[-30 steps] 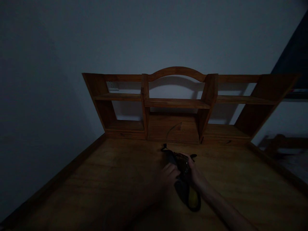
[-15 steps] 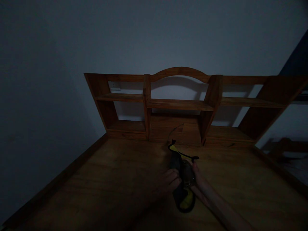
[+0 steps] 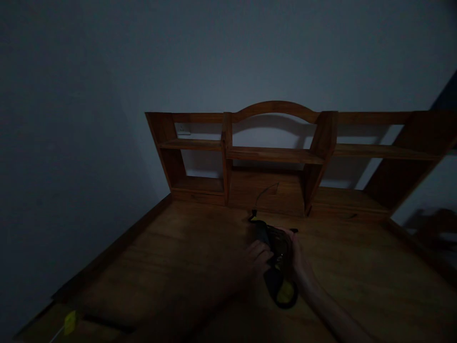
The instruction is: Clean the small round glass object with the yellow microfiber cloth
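The left hand (image 3: 257, 255) is grasping the dark-and-yellow cloth (image 3: 274, 282) with curled fingers. The right hand (image 3: 296, 252) is grasping a dark item (image 3: 280, 247), too dim to identify, from its right side. Cloth and item are lying between the hands, over the tabletop (image 3: 357, 271); the shelf (image 3: 274, 153) is standing behind. A yellow tag (image 3: 70, 322) is showing at lower left.

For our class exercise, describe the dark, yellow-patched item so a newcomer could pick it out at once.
Start from the wooden shelf unit, then drop to the tabletop before it. There the left hand and right hand hold the dark item. Unlike the small yellow piece at lower left, it has a yellow patch inside a rounded black edge.
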`<state>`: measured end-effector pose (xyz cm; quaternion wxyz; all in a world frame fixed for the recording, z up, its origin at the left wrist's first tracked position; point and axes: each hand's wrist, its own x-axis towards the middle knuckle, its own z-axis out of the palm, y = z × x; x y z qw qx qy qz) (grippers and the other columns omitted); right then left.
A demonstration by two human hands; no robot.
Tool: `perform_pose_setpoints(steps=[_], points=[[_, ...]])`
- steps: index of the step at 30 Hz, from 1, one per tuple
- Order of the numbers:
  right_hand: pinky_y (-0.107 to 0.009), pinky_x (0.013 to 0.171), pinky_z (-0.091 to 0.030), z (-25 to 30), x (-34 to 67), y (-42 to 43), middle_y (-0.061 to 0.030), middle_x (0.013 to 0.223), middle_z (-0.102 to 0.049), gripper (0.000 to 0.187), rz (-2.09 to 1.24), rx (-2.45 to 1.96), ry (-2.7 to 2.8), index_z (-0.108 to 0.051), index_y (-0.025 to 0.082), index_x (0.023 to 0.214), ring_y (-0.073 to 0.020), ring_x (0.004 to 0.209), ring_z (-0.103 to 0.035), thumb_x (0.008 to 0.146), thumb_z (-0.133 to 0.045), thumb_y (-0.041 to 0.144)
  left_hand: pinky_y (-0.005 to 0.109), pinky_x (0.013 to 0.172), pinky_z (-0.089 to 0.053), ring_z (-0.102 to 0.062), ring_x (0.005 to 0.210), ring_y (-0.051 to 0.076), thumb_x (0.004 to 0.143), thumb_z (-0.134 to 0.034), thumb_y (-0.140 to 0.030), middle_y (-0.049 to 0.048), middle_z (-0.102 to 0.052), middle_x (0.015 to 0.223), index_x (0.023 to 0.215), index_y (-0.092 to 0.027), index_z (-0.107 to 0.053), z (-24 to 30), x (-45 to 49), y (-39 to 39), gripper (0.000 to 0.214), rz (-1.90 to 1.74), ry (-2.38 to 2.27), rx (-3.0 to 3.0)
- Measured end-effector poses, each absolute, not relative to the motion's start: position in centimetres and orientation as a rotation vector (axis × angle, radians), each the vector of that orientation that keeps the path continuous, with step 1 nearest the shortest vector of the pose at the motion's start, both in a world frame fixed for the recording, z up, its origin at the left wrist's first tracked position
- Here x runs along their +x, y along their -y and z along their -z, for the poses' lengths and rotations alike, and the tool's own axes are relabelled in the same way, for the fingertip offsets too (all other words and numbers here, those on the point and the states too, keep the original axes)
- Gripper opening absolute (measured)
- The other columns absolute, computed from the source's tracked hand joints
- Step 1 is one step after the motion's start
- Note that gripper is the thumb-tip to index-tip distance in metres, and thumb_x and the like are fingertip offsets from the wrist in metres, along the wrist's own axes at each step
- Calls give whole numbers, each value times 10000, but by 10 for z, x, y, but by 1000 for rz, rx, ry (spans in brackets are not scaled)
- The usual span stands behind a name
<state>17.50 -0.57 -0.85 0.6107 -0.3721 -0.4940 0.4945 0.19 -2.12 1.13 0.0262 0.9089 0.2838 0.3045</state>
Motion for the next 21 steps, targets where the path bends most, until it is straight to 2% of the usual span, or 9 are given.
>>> perform_pose_setpoints(steps=[2,4,9,11,13,17,21], points=[[-376,938,-435,9,176,0,-54,1123,-623,439,-1201,-789,1063,-606,256,1092,-248,1069,-554,847,-487,600,343,906,-468,-528,1024,205,867,-500,-151,75,-586,1067,1098,-153,-537,-15,3,21,234,-967,-914,2699],[-378,931,-439,7,177,-1,-54,1197,-591,409,-1305,-714,1031,-578,263,1150,-252,1114,-532,826,-575,513,345,915,-462,-528,1030,200,844,-490,-113,80,-581,1075,1090,-153,-541,-17,3,19,254,-987,-919,2589],[-382,839,-484,-9,178,16,-66,1266,-542,385,-1422,-772,1072,-514,273,1219,-263,1099,-543,876,-565,442,331,887,-460,-546,1022,198,824,-554,-167,84,-590,1075,1027,-166,-580,-6,2,8,205,-1159,-875,2344],[-392,828,-489,-16,177,24,-67,1247,-552,366,-1336,-813,1131,-517,274,1196,-268,1083,-549,873,-579,435,317,857,-465,-565,992,196,809,-602,-207,74,-608,1052,980,-162,-599,-2,3,5,176,-1233,-841,2232],[-411,912,-449,-21,175,28,-64,1223,-562,352,-1201,-802,1208,-523,263,1163,-259,1106,-534,855,-617,402,303,844,-467,-582,971,192,814,-613,-227,67,-627,1040,950,-155,-618,-4,3,5,154,-1249,-784,2109],[-439,995,-386,-26,173,31,-72,1208,-556,429,-956,-842,1357,-504,255,1161,-258,1142,-505,791,-702,346,301,892,-452,-580,1016,199,820,-612,-231,56,-633,1104,1049,-176,-628,-20,1,13,236,-1116,-842,1881],[-443,1068,-303,-26,171,35,-65,1273,-502,496,-673,-925,1379,-509,259,1165,-260,1219,-434,738,-755,319,306,841,-486,-608,941,209,784,-640,-278,63,-656,1033,1003,-161,-649,-24,0,15,249,-1109,-836,1707]])
